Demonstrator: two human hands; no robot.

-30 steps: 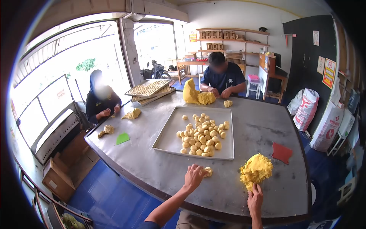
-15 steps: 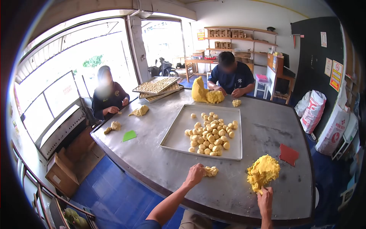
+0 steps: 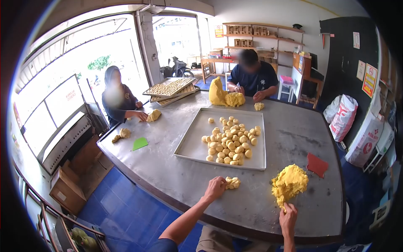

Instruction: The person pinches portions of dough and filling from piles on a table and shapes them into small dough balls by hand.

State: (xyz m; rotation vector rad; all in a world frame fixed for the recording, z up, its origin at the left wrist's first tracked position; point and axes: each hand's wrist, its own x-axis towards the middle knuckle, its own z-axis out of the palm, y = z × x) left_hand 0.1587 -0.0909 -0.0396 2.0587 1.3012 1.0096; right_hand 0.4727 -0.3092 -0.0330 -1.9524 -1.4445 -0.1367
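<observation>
My left hand (image 3: 215, 187) is closed at the left end of a small lump of pale dough (image 3: 233, 182) on the metal table, with its fingertips partly hidden. To the right lies a large, crumbly mound of yellow dough (image 3: 290, 181). At the mound's lower edge my right hand (image 3: 288, 216) pinches a bit of this yellow dough between thumb and fingers. Beyond my hands, a square metal tray (image 3: 189, 145) holds several round dough balls (image 3: 231, 140), piled mostly in its middle and right.
A red scraper (image 3: 317, 165) lies right of the mound, a green scraper (image 3: 140, 143) at the left. Two co-workers handle dough across the table (image 3: 168, 176): one person (image 3: 254, 75) behind a tall yellow block (image 3: 217, 91), another (image 3: 117, 96) beside stacked trays (image 3: 170, 88).
The view has shifted slightly. The person at the left has reached out to the dough piece on the table. My hands stay at the same two doughs, the right still pinching.
</observation>
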